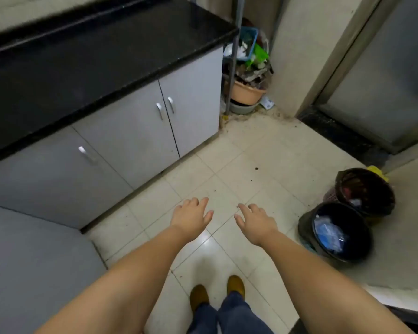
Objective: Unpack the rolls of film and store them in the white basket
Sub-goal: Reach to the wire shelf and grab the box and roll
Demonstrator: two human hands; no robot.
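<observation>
both bare arms reach forward and down over the pale square-tiled floor (239,150), the left hand (191,216) and the right hand (255,222) side by side and a little apart, palms down, fingers (204,202) loosely spread and released, grasping nothing. the open room lies straight ahead: a stretch of tile between the cabinet fronts on the left and the two bins on the right. the black speckled stone tabletop (82,56) runs diagonally across the upper left, its front edge overhanging grey cabinet doors (130,131) with small silver handles (159,111); another grey panel juts toward the viewer at the lower left, making an inner corner near the left forearm. to the right of the right hand stand two round bins lined with black bags (338,233), the nearer one holding crumpled blue plastic, the farther one (364,191) just behind it with a yellow scrap at its rim. in the far corner a metal rack post (233,68) stands beside a peach plastic basin (247,92) heaped with clutter and a blue basket (247,42) above it. a grey door (384,80) closes the right side. brown shoes (235,285) and blue jeans show at the bottom. the rolls of film and the white basket do not show in this view, and no writing is readable.
</observation>
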